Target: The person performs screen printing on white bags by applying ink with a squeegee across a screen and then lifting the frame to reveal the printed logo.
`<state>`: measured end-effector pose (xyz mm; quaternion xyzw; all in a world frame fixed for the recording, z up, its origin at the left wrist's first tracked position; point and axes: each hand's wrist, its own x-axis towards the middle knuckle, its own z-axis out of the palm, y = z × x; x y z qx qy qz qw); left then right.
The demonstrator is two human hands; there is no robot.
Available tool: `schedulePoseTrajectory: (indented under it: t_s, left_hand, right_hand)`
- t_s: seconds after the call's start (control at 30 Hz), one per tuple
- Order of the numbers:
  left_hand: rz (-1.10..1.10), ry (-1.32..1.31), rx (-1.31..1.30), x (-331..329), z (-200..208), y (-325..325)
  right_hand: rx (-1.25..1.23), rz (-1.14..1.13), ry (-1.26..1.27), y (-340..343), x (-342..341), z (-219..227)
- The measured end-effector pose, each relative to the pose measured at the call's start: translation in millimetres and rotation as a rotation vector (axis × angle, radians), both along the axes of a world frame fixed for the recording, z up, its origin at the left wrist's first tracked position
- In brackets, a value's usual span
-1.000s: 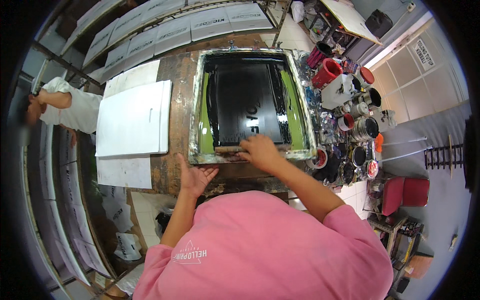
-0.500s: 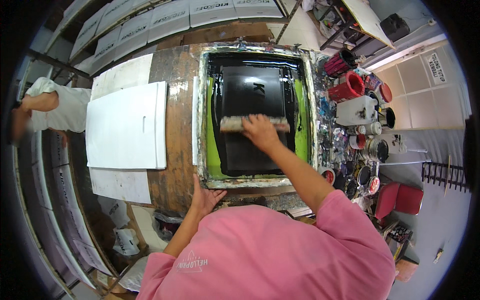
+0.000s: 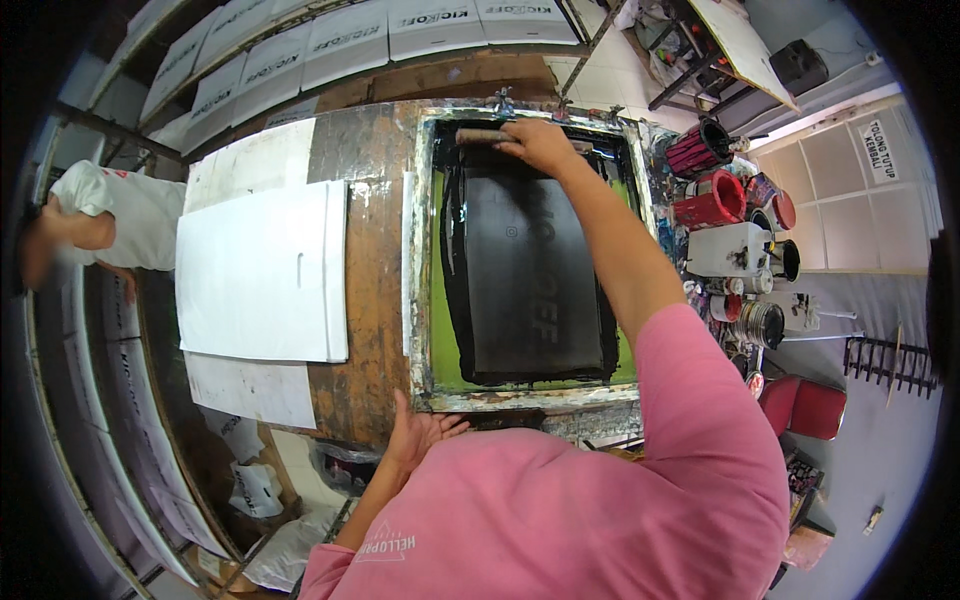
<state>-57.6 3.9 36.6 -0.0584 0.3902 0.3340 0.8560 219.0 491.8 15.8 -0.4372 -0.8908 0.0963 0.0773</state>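
A screen-printing frame (image 3: 422, 300) with worn, paint-stained wooden sides lies on the table in front of me. Its mesh is green (image 3: 449, 366) along the edges and covered with black ink (image 3: 490, 320) over the middle, where dark lettering shows faintly. At the far end of the mesh, my right hand (image 3: 537, 148) is closed around a squeegee (image 3: 482, 137) with a wooden handle. Its right part is hidden under my hand and forearm. By the frame's near left corner, my left hand (image 3: 424, 436) is open, palm up with fingers spread, holding nothing.
White sheets (image 3: 262, 270) lie stacked on the wooden table (image 3: 372, 235) to the left. Red tubs (image 3: 712, 198), a white jug (image 3: 728, 250) and several cans crowd the right side. Racks of printed white sheets (image 3: 345, 45) stand behind and left. Another person (image 3: 140, 220) is at far left.
My right hand has pushed the squeegee from mid-screen to the far end of the frame. More lettering shows on the inked mesh. My left hand stays open by the near corner.
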Motion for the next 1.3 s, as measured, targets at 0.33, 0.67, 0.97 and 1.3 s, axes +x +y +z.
schedulePoseTrajectory:
  t_s: [0.33,0.67,0.97,1.3]
  left_hand:
    - [0.082,0.144,0.278,12,23,-12]
    - [0.166,0.15,0.687,6,84,0]
    - [0.002,1.041,1.304,37,122,105]
    - [-0.853,2.19,0.816,56,-61,25]
  right_hand:
    - [0.062,-0.069,-0.013,-186,-3,35]
    - [0.007,-0.029,0.159,-380,20,195]
    - [0.712,-0.151,0.229,-285,3,299]
    - [0.616,-0.196,0.2,-243,1,338]
